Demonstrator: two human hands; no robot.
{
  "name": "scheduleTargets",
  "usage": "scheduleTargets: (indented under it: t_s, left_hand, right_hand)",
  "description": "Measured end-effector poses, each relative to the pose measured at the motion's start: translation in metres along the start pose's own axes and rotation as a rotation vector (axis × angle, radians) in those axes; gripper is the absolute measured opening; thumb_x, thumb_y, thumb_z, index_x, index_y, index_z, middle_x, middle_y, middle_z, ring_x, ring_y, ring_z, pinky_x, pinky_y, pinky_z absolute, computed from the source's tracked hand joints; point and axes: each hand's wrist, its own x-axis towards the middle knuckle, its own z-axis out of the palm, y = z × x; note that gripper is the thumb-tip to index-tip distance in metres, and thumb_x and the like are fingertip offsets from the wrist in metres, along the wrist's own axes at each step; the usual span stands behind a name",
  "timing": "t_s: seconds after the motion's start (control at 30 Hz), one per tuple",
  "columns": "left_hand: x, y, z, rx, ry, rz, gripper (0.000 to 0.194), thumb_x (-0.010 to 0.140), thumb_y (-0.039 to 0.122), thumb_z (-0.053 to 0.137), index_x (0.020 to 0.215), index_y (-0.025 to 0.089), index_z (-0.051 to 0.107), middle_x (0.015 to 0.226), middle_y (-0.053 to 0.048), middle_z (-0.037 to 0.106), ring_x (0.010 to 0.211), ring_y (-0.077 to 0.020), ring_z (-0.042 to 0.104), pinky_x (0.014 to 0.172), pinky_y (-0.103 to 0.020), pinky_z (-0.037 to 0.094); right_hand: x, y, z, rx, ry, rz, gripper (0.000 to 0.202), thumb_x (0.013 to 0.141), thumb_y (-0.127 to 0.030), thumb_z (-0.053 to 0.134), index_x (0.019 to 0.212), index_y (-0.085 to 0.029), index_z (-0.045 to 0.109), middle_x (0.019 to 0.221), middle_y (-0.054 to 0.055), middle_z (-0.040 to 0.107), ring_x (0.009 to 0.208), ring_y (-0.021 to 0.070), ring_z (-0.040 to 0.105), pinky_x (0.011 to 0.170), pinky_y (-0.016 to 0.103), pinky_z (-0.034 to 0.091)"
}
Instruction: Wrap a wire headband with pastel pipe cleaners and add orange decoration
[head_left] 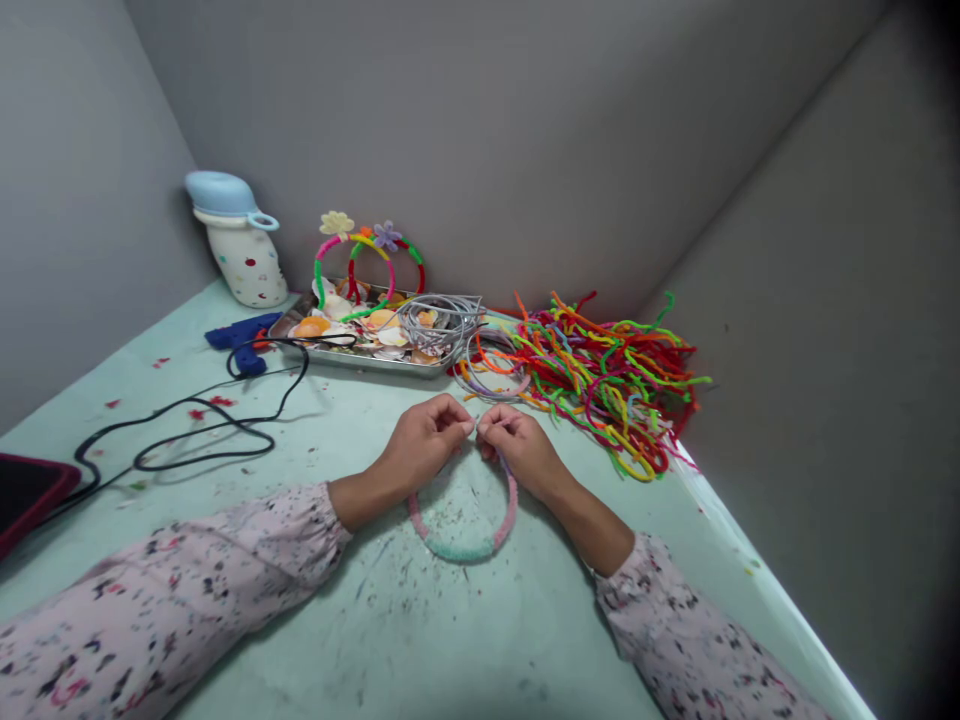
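Note:
A ring wrapped in fuzzy pink, mint and purple (461,550) hangs down between my two hands over the pale green table (420,640). At its upper left, my left hand (429,435) pinches one end with thumb and forefinger. The fingers of my right hand (514,445) close on the other end, where a purple part shows. Both sets of fingertips nearly meet at the top of the ring, and a tiny pale tip shows between them. The exact joint there is too small to make out.
Behind my hands stands a metal tray (375,362) of shells, with wire coils and two colourful rings. Fuzzy stems (607,370) are piled at the right. To the left are a blue glue gun (244,335), black cable (202,465), bottle (244,250) and dark red-edged object (34,495).

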Motion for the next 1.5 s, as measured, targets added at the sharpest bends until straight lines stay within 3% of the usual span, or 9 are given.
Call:
scheduleTargets:
  t_s: [0.53,1.13,1.5]
  left_hand:
    - [-0.0003,-0.0015,-0.0012,-0.028,-0.059,0.004,0.012,0.075,0.026,0.058,0.077,0.015,0.057,0.061,0.002,0.055,0.050,-0.0077,0.047,0.049,-0.020,0.035]
    - [0.0000,0.0007,0.0021,-0.041,-0.008,0.004,0.014,0.074,0.027,0.060,0.078,0.015,0.055,0.063,0.001,0.056,0.051,-0.0081,0.050,0.048,-0.020,0.036]
    - [-0.0011,0.0008,0.0000,-0.034,-0.083,-0.007,0.010,0.074,0.023,0.059,0.075,0.014,0.055,0.062,0.002,0.055,0.050,-0.0073,0.049,0.046,-0.019,0.036]
  right_hand:
    - [0.0008,0.0062,-0.0013,-0.011,-0.020,0.017,0.012,0.076,-0.031,0.054,0.076,-0.018,0.053,0.055,-0.004,0.054,0.050,0.0106,0.047,0.051,0.023,0.036]
    - [0.0013,0.0047,-0.0007,0.026,-0.002,0.024,0.014,0.077,-0.032,0.055,0.077,-0.018,0.054,0.054,-0.004,0.054,0.049,0.0102,0.048,0.049,0.022,0.035]
    - [0.0008,0.0077,-0.0011,0.012,-0.021,0.018,0.013,0.079,-0.030,0.054,0.081,-0.018,0.056,0.057,-0.003,0.055,0.051,0.0100,0.050,0.051,0.022,0.036]
